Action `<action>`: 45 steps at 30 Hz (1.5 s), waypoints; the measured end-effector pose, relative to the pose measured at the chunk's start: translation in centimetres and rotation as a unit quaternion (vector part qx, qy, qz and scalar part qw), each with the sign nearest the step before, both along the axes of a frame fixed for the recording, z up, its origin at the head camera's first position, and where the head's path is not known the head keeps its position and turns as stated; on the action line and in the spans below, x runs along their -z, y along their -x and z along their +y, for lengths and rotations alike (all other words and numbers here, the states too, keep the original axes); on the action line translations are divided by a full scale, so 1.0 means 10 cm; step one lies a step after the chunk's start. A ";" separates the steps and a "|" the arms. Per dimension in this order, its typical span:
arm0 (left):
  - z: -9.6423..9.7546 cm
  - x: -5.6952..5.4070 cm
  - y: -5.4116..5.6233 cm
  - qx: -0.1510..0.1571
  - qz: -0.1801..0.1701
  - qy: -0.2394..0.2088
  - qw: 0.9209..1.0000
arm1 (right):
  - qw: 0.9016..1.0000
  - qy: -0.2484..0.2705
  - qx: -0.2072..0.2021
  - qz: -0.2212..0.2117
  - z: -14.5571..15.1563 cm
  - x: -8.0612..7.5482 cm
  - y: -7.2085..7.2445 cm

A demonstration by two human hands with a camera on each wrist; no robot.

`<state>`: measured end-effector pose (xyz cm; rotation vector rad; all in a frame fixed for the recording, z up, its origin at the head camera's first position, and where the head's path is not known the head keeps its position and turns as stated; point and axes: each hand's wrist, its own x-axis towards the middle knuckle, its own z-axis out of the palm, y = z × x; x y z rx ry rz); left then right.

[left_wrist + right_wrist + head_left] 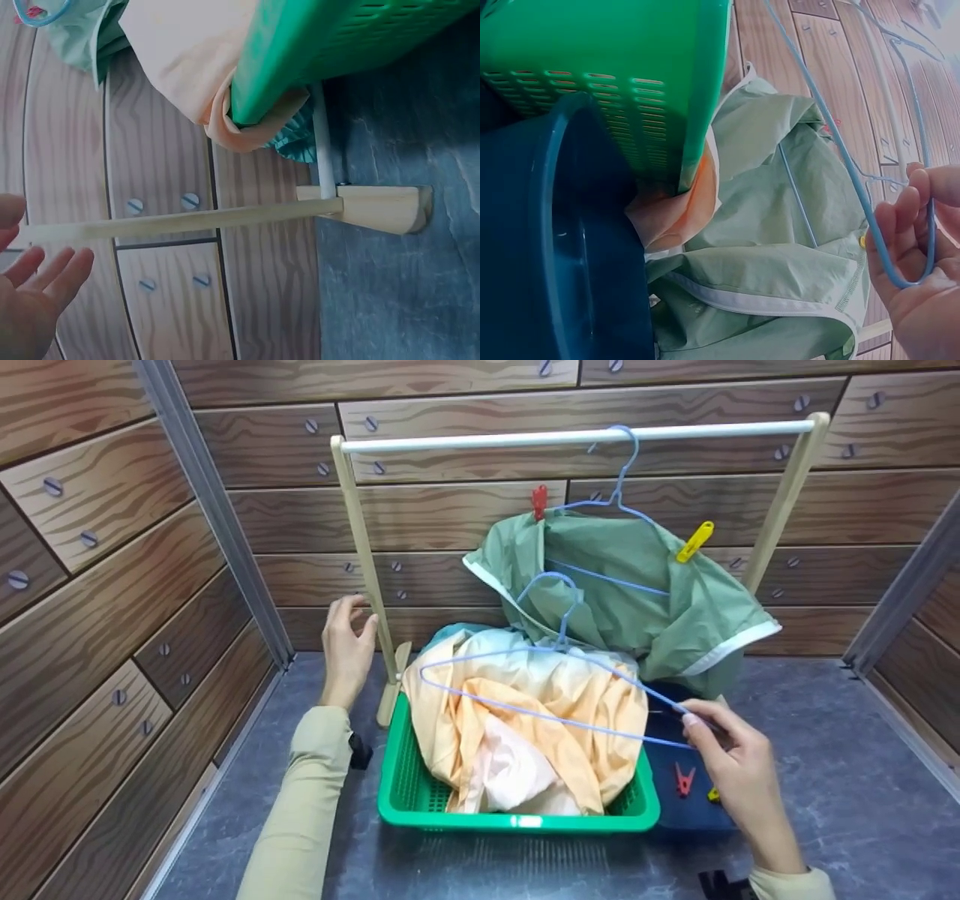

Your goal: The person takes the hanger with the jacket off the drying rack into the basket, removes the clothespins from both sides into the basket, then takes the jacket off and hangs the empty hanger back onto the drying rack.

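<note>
My right hand (739,769) pinches one end of a light-blue wire clothes hanger (562,721). The hanger stretches over a heap of peach and white cloth (577,690) in a green basket (420,818); its hook points upward. Beside the rack's left post (361,540) is my left hand (349,649), fingers loosely bent and holding nothing; whether it touches the post I cannot tell. Behind the heap, a green garment with white edging (622,619) hangs from another blue hanger (624,472) on the white rail (480,439). A red clothespin (539,501) and a yellow clothespin (695,542) clip it.
Right of the basket stands a dark blue basin (551,225), partly behind my right hand in the head view. A loose red clothespin (683,780) and part of a yellow one (713,794) lie there. Wood-patterned walls (300,521) enclose the grey surface (862,780).
</note>
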<state>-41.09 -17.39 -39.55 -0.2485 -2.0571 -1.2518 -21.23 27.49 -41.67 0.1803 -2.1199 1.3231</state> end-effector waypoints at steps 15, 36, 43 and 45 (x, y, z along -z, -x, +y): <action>0.02 -0.09 0.42 0.005 -0.091 -0.097 0.991 | 1.000 -0.001 -0.017 0.007 -0.17 -0.14 -0.12; -0.02 -0.06 0.59 -0.004 -0.054 -0.184 0.981 | 1.000 -0.008 -0.011 0.015 -0.22 -0.28 -0.12; -0.08 -0.11 0.59 -0.007 -0.068 -0.122 0.990 | 0.999 -0.017 0.020 0.042 -0.26 -0.55 0.00; -0.08 -0.10 0.60 -0.005 -0.063 -0.118 0.991 | 0.998 -0.032 0.021 0.056 -0.22 -0.59 0.10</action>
